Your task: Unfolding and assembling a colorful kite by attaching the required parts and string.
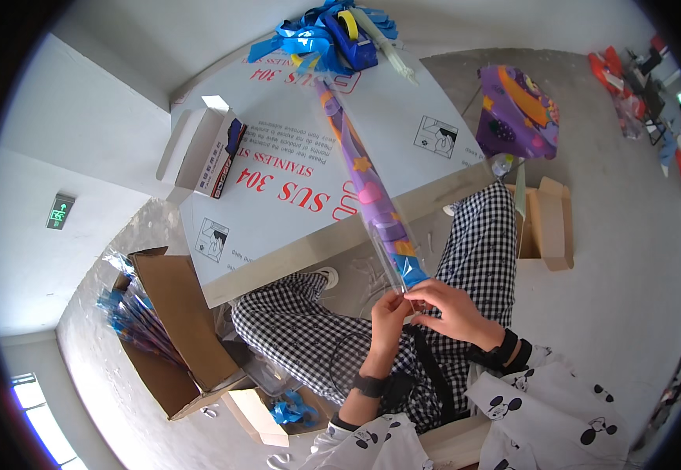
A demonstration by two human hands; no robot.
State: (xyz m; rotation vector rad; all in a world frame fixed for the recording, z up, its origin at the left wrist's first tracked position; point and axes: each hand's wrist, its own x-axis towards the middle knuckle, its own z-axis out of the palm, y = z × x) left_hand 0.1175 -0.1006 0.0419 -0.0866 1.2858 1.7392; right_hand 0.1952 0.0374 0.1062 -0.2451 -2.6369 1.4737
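Apparently, hands (388,317) (451,309) on plastic sleeve (368,192)

The left hand (388,315) and the right hand (451,310) meet at the near end of a long clear sleeve (387,268), fingers pinched on it. Inside lies a rolled purple, orange and blue item (368,194), slanting far and slightly left over the table (270,251). Blue strips (297,37) and a blue tape dispenser (361,53) lie at the table's far end; a white box (213,160) stands on its left. Further left, a brown carton (187,313) holds wrapped pieces (148,321); on the right are a purple printed piece (513,117) and an open cardboard box (557,227).
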